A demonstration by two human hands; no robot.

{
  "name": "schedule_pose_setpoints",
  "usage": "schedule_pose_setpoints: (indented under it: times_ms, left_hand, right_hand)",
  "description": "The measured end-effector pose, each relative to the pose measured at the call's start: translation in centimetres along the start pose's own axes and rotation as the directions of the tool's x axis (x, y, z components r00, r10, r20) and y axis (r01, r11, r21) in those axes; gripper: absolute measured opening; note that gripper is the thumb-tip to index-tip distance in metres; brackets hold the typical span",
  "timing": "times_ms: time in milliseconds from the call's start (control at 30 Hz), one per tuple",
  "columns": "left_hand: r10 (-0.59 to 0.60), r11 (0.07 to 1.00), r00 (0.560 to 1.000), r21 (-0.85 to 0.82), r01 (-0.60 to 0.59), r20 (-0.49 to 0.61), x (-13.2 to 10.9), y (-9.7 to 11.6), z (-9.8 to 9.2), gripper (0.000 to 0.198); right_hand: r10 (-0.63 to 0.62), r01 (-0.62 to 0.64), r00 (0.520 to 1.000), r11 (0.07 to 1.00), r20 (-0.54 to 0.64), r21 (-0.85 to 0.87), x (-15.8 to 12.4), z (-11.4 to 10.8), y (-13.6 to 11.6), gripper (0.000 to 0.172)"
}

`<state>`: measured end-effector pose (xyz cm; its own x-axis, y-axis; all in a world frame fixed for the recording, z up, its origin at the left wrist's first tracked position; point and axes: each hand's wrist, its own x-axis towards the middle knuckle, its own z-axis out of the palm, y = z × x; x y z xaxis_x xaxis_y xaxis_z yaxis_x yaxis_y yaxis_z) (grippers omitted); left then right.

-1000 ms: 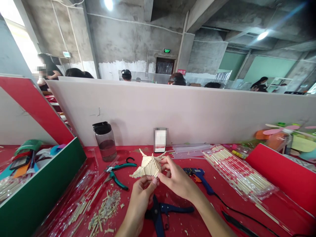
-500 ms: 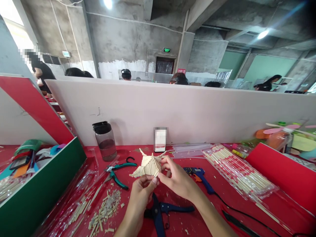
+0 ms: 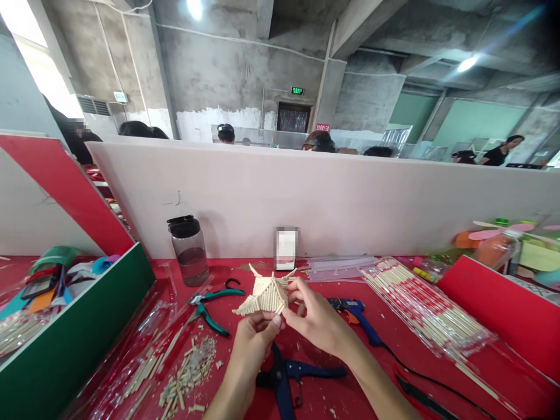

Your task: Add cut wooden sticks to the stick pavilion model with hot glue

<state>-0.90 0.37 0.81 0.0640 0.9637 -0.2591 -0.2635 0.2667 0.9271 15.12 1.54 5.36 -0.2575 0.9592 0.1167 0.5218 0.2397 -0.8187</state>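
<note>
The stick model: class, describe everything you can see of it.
The stick model is pale and looks wooden: thin rods lie side by side in sloping panels that meet at ridges, and tips jut from its corners. The left hand pinches its near edge; the right hand holds its right side. Whether it touches the red table is unclear.

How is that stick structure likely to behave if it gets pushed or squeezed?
The stick structure is probably light for its size, since it's built of slim sticks. Its closely packed rows suggest a fairly stiff body. The narrow tips jutting from its corners look fragile and might snap if pushed.
</note>
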Motion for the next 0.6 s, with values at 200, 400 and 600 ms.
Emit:
schedule_pose_setpoints:
  times_ms: [200,400,600]
  left_hand:
    - [0.002,0.997,0.997,0.070,-0.008,0.083,0.2,0.3,-0.2,0.044]
    - [-0.159,0.948,0.896,0.317,0.022,0.414,-1.6,2.0,0.3,0.015]
    - [-0.236,0.912,0.638,0.393,-0.114,0.733,-4.5,2.2,0.0,0.029]
  right_hand:
    - [-0.012,0.012,1.000,0.999,0.005,0.032,-0.1,0.0,0.0,0.021]
    - [0.005,-0.005,1.000,1.000,-0.021,0.020,-0.1,0.3,0.1,0.021]
    - [-0.030,0.030,1.000,0.999,-0.003,0.035,-0.1,0.1,0.5,0.023]
